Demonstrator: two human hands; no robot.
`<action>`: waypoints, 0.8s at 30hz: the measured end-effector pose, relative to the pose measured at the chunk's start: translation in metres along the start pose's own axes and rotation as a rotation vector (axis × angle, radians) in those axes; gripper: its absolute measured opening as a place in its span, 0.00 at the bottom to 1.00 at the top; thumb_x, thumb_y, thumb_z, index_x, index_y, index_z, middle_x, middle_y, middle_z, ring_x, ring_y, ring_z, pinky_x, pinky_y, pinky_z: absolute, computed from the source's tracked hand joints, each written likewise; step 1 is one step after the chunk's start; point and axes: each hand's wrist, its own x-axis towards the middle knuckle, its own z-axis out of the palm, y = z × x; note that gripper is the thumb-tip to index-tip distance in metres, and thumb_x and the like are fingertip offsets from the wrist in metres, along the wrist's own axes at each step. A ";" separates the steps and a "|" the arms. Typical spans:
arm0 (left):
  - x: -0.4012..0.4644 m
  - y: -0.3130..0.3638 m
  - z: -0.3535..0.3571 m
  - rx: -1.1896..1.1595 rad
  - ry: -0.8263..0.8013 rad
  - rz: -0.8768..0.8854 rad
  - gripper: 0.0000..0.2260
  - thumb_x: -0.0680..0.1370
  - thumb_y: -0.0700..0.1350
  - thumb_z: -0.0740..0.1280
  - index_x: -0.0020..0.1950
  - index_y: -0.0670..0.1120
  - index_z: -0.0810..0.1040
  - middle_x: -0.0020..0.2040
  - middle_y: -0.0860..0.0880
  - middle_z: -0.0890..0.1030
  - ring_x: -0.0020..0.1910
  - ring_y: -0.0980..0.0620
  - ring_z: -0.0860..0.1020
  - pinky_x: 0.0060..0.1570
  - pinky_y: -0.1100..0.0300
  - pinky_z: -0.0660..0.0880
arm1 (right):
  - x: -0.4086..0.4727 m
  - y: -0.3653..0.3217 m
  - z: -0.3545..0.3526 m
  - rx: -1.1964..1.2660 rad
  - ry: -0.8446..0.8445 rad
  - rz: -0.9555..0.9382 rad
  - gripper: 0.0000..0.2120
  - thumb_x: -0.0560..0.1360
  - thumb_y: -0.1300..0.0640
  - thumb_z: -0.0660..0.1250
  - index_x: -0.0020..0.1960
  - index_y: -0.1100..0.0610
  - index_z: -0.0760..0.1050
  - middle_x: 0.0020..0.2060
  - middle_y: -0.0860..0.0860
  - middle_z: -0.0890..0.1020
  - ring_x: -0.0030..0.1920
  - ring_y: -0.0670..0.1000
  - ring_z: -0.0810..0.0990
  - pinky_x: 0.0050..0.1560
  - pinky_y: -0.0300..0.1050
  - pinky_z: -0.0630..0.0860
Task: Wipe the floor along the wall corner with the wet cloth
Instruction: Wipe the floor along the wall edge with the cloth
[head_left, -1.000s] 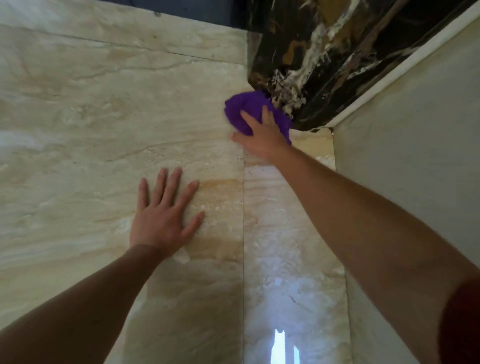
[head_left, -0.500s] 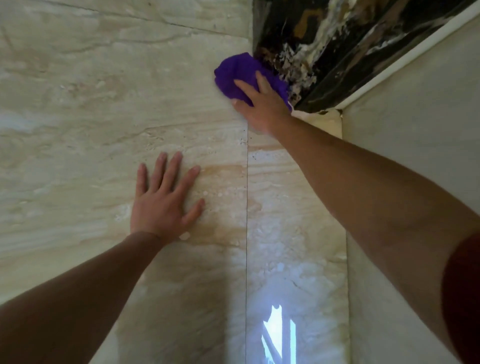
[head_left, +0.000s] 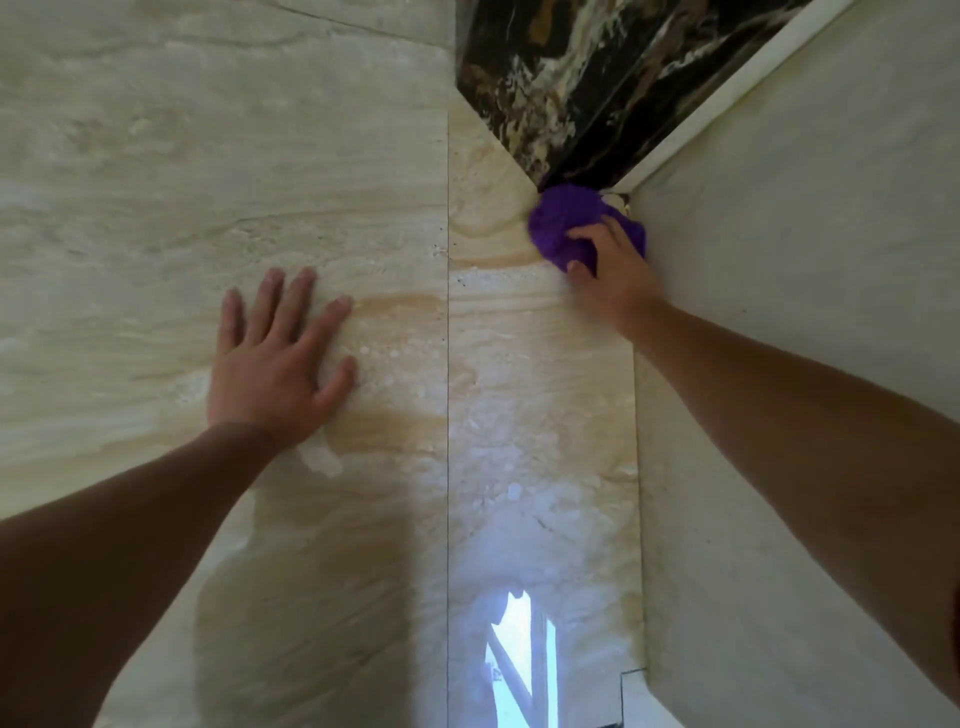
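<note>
The right hand (head_left: 610, 270) presses the bunched purple cloth (head_left: 563, 226) right into the corner where the dark marble skirting (head_left: 566, 88) meets the pale wall (head_left: 779, 260). The left hand (head_left: 278, 364) lies flat and spread on the floor (head_left: 208, 182), holding nothing. The strip along the wall nearer the person looks damp; I judge the wiping well under way.

The purple cloth (head_left: 563, 226) is bunched into a soft wad, pressed flat on the pale marble floor (head_left: 311, 182) right in the corner, touching the foot of the cream wall (head_left: 805, 234) and the dark veined marble skirting (head_left: 571, 93) beside it.
</note>
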 end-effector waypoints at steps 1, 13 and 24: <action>0.000 0.000 0.000 -0.002 -0.004 -0.001 0.31 0.78 0.66 0.53 0.81 0.60 0.56 0.84 0.48 0.52 0.83 0.44 0.47 0.79 0.39 0.43 | 0.000 0.006 -0.003 -0.052 -0.024 0.028 0.23 0.79 0.48 0.62 0.73 0.44 0.65 0.81 0.53 0.56 0.79 0.56 0.58 0.70 0.58 0.68; 0.000 0.005 -0.009 -0.029 -0.056 -0.042 0.31 0.79 0.66 0.52 0.81 0.61 0.53 0.84 0.48 0.52 0.83 0.45 0.46 0.78 0.42 0.40 | -0.028 -0.012 -0.002 -0.071 -0.104 0.094 0.30 0.79 0.51 0.62 0.78 0.43 0.56 0.79 0.62 0.55 0.78 0.63 0.58 0.73 0.55 0.66; 0.004 0.007 -0.024 -0.037 -0.216 -0.063 0.30 0.80 0.68 0.46 0.81 0.61 0.51 0.84 0.49 0.47 0.83 0.45 0.44 0.77 0.38 0.41 | -0.149 0.003 0.014 -0.137 -0.143 0.105 0.30 0.71 0.56 0.70 0.71 0.41 0.67 0.64 0.59 0.71 0.64 0.63 0.73 0.59 0.53 0.74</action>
